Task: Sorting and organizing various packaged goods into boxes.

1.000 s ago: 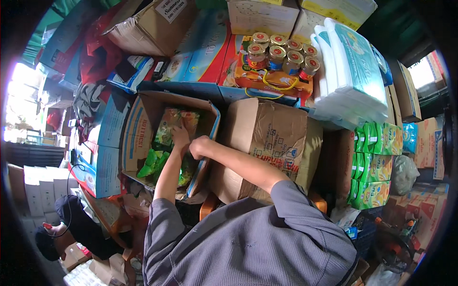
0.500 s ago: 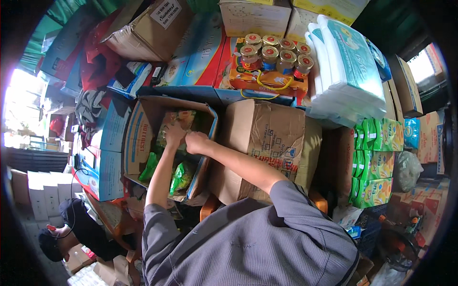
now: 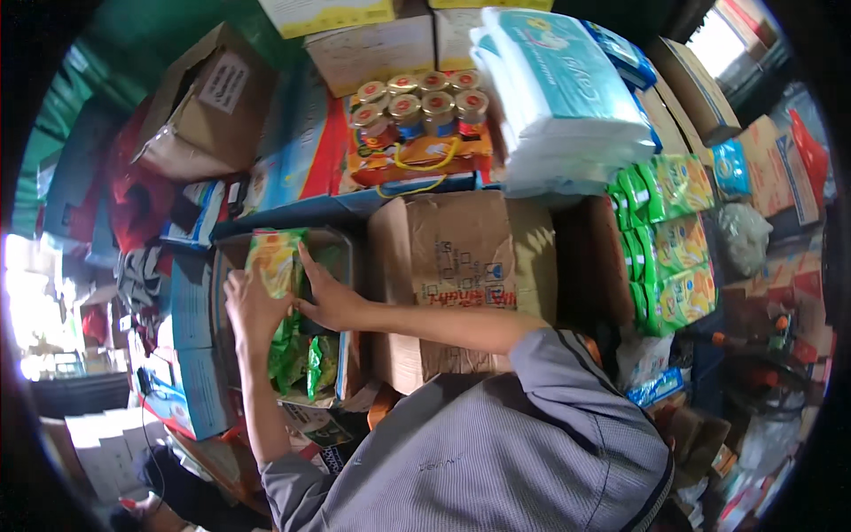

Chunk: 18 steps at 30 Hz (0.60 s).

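Observation:
An open cardboard box [image 3: 352, 355] stands in front of me with green-and-yellow packets in it. My left hand [image 3: 255, 301] lies over one patterned green-and-yellow packet [image 3: 277, 246] near the box's left side, its fingers apart. My right hand [image 3: 332, 300] is at the same packet's right edge, with one finger stretched along it. The left hand covers the packet's middle, and I see no firm grip by either hand. Below the hands, a small green packet [image 3: 314, 368] shows in the box.
A closed brown carton [image 3: 461, 266] stands right of the open box. Behind are several gold-lidded jars [image 3: 422, 106] on an orange gift box [image 3: 417, 164] and white plastic-wrapped packs [image 3: 576, 97]. Rows of green packets [image 3: 678, 239] stand to the right. A person in dark clothing [image 3: 191, 483] is at lower left.
My view has shifted. My hands were close together, the right one curled near the left; now they are spread apart, fingers extended. The patterned packet now stands farther left, along the box's left side.

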Motion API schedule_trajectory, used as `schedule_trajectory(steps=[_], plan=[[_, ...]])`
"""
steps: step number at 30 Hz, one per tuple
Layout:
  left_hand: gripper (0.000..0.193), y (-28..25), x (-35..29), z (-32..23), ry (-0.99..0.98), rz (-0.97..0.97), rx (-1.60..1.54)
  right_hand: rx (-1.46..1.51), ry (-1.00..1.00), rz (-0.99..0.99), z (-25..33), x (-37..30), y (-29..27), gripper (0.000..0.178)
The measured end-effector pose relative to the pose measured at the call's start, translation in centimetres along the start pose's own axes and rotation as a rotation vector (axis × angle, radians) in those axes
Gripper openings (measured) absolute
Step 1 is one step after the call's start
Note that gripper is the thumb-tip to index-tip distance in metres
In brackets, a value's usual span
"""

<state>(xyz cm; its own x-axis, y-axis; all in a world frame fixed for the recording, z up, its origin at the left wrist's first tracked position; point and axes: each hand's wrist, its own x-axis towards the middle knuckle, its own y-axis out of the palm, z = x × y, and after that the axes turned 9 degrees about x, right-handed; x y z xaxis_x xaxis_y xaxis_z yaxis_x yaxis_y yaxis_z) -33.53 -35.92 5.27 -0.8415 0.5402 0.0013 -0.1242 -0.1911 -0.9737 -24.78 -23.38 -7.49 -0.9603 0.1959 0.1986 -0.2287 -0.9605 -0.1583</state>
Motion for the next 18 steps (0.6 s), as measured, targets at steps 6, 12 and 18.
schedule_trajectory(steps=[6,12,18], plan=[[0.086,-9.4,-5.4,-4.6,0.098,-0.327,-0.207,0.558,0.043,-0.221,8.2,-4.3,-9.0,0.120],[0.104,-13.3,-8.8,-12.4,0.306,-0.386,-0.424,0.559,-0.188,-0.512,14.0,-9.0,-16.8,0.107],[0.108,-11.1,-8.9,-21.0,0.671,-0.371,-0.939,0.240,-0.441,-0.859,15.8,-16.9,-24.9,0.094]])
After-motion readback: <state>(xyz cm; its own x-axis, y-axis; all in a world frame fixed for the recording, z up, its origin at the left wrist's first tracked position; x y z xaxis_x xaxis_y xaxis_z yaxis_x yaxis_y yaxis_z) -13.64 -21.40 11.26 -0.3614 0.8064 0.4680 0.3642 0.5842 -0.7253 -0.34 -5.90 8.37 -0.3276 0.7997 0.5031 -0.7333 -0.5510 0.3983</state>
